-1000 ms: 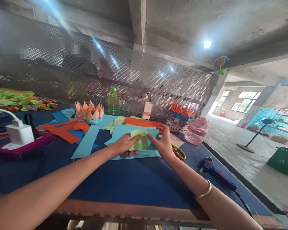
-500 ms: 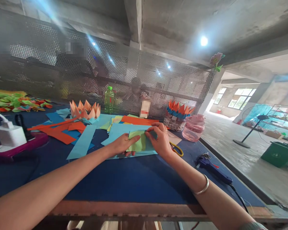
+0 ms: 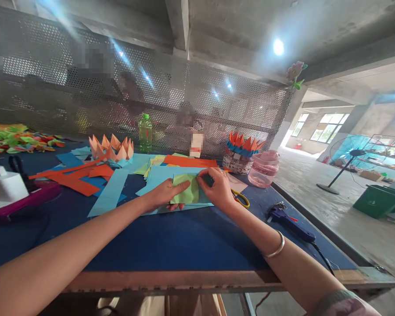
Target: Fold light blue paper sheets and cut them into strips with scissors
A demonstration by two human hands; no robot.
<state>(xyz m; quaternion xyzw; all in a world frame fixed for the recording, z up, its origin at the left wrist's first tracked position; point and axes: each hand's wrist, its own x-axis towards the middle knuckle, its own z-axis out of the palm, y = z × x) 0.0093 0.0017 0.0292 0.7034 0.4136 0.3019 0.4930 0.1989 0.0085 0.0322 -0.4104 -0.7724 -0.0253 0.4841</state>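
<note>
A light green paper piece (image 3: 187, 193) lies partly folded on a stack of light blue sheets (image 3: 161, 175) on the dark blue table (image 3: 171, 241). My left hand (image 3: 163, 195) presses its fingers down on the green paper's left part. My right hand (image 3: 219, 188) is curled over the paper's right edge, fingertips pinching the fold. Both hands touch the same piece.
Yellow-handled scissors (image 3: 240, 198) lie just right of my right hand. A blue glue gun (image 3: 288, 218), a pink jar (image 3: 263, 169), a basket with an orange paper crown (image 3: 242, 153), a peach paper crown (image 3: 111, 149), a green bottle (image 3: 145, 131), orange and blue strips (image 3: 82, 180) and a white charger (image 3: 5, 186) stand around. A perforated metal screen (image 3: 250, 114) closes the back.
My right hand has moved left onto the green paper and closed over its right edge. The raised green flap has been pushed flatter. The view has drifted slightly.
</note>
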